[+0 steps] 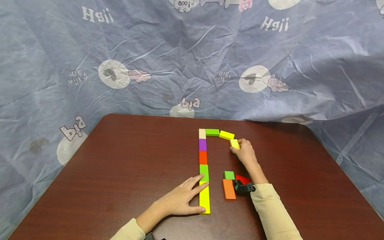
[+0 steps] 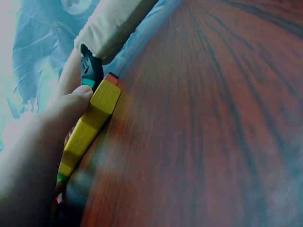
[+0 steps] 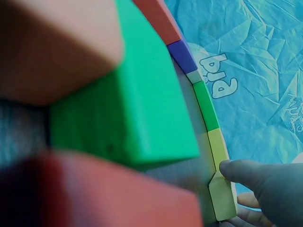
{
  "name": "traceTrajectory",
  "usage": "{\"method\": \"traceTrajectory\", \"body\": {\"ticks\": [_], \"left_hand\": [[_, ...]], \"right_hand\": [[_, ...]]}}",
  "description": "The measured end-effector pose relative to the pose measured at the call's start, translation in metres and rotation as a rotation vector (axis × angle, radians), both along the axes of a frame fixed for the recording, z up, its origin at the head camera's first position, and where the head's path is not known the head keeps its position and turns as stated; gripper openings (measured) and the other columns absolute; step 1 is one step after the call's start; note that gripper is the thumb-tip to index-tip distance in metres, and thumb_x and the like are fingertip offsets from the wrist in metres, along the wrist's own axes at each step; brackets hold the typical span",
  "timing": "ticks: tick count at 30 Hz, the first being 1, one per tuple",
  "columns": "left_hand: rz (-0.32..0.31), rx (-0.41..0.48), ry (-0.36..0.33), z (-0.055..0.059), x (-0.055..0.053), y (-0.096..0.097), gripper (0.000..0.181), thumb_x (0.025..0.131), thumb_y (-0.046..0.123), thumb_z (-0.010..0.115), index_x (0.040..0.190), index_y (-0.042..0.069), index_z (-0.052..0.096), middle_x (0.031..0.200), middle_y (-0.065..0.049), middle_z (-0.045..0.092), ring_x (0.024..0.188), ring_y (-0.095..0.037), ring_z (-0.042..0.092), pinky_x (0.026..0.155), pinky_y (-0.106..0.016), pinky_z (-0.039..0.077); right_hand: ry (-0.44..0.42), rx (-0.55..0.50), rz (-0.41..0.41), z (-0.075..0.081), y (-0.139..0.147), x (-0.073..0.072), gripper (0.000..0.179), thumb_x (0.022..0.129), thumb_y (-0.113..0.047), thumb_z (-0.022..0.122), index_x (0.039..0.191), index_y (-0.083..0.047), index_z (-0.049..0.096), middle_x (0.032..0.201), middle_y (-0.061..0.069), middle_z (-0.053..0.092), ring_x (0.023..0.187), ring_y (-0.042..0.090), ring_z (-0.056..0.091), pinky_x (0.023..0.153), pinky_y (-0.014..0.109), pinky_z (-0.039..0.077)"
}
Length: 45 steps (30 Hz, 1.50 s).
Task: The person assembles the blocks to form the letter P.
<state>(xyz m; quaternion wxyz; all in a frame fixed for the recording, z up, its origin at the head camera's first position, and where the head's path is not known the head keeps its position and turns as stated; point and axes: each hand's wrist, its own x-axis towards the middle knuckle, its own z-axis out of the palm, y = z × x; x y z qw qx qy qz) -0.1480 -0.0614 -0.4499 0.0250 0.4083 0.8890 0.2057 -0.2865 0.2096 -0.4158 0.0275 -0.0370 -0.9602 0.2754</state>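
"Blocks (image 1: 203, 154) strung out across the dark table (image 1: 135, 160), hooking right at the far end! And with the right hand (image 1: 246, 153)?"

"Pinching the last yellow block (image 1: 234, 143) between thumb and fingers, right at the hook's tip! Angled, too, and apparently touching the tilted yellow neighbour (image 1: 226, 135)."

"And with the left hand (image 1: 181, 198)?"

"Spread wide, with fingers apart! Touching the yellow stretch (image 1: 204, 198) at the near end, and reaching onto the near green block (image 1: 205, 169)."

"Beyond that?"

"Red block (image 1: 203, 158), purple block (image 1: 202, 144), cream block (image 1: 202, 133), then round the corner to the far green block (image 1: 212, 132)!"

"And off the line?"

"Nearer in, loose on the table: orange block (image 1: 229, 189), small green block (image 1: 229, 175), and a second red block (image 1: 243, 179) partly hidden behind the black wrist strap (image 1: 246, 187)!"
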Motion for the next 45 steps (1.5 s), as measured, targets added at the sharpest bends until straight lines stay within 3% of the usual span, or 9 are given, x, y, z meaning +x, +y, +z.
{"method": "traceTrajectory", "body": {"ticks": [10, 16, 20, 27, 35, 39, 45], "left_hand": [[0.001, -0.005, -0.007, -0.001, 0.0, 0.0, 0.073, 0.086, 0.064, 0.036, 0.146, 0.026, 0.019, 0.154, -0.003, 0.011, 0.138, -0.026, 0.023, 0.111, -0.042, 0.026], [0.003, -0.006, -0.016, -0.001, 0.0, 0.0, 0.073, 0.086, 0.063, 0.039, 0.146, 0.027, 0.019, 0.154, -0.002, 0.01, 0.139, -0.024, 0.022, 0.112, -0.042, 0.025], [-0.002, -0.008, -0.015, -0.001, -0.001, 0.0, 0.073, 0.086, 0.063, 0.039, 0.146, 0.027, 0.018, 0.154, -0.003, 0.009, 0.139, -0.023, 0.022, 0.112, -0.042, 0.024], [-0.005, -0.006, -0.02, 0.001, -0.001, 0.0, 0.073, 0.086, 0.062, 0.04, 0.146, 0.026, 0.019, 0.154, -0.003, 0.009, 0.139, -0.022, 0.023, 0.112, -0.042, 0.024], [-0.002, -0.008, -0.019, 0.001, 0.0, -0.001, 0.073, 0.086, 0.061, 0.042, 0.146, 0.025, 0.019, 0.154, -0.003, 0.01, 0.139, -0.023, 0.023, 0.112, -0.042, 0.024], [0.0, -0.007, -0.015, 0.001, 0.0, -0.001, 0.073, 0.086, 0.062, 0.041, 0.146, 0.025, 0.02, 0.154, -0.003, 0.01, 0.139, -0.022, 0.023, 0.113, -0.041, 0.024], [-0.003, -0.006, -0.009, 0.001, 0.0, 0.0, 0.073, 0.086, 0.062, 0.04, 0.146, 0.025, 0.021, 0.154, -0.003, 0.009, 0.139, -0.022, 0.022, 0.113, -0.041, 0.024]], "right_hand": [[-0.017, -0.031, -0.015, -0.002, 0.002, 0.0, 0.059, 0.086, -0.031, 0.058, 0.126, 0.008, 0.039, 0.113, 0.025, 0.046, 0.095, 0.034, 0.048, 0.083, 0.045, 0.043], [-0.065, 0.001, 0.034, 0.006, 0.012, 0.015, 0.056, 0.089, -0.032, 0.055, 0.129, 0.004, 0.039, 0.116, 0.025, 0.047, 0.1, 0.035, 0.049, 0.082, 0.052, 0.043], [-0.092, 0.047, 0.133, 0.011, 0.022, 0.033, 0.048, 0.089, -0.029, 0.055, 0.123, 0.003, 0.047, 0.112, 0.022, 0.05, 0.096, 0.031, 0.05, 0.081, 0.049, 0.045], [-0.144, 0.068, 0.37, 0.017, 0.038, 0.068, 0.038, 0.087, -0.026, 0.059, 0.113, 0.001, 0.054, 0.096, 0.011, 0.057, 0.084, 0.02, 0.052, 0.072, 0.033, 0.047], [-0.205, 0.044, 0.539, 0.019, 0.041, 0.103, 0.049, 0.079, -0.028, 0.069, 0.119, -0.005, 0.051, 0.11, 0.006, 0.052, 0.098, 0.018, 0.05, 0.081, 0.03, 0.047], [-0.16, 0.07, 0.511, 0.017, 0.038, 0.105, 0.041, 0.078, -0.016, 0.069, 0.114, -0.004, 0.054, 0.104, 0.005, 0.054, 0.091, 0.017, 0.051, 0.076, 0.03, 0.048], [-0.077, 0.076, 0.366, 0.01, 0.035, 0.09, 0.039, 0.08, -0.013, 0.066, 0.113, 0.003, 0.053, 0.102, 0.013, 0.056, 0.087, 0.022, 0.053, 0.075, 0.037, 0.049]]}}
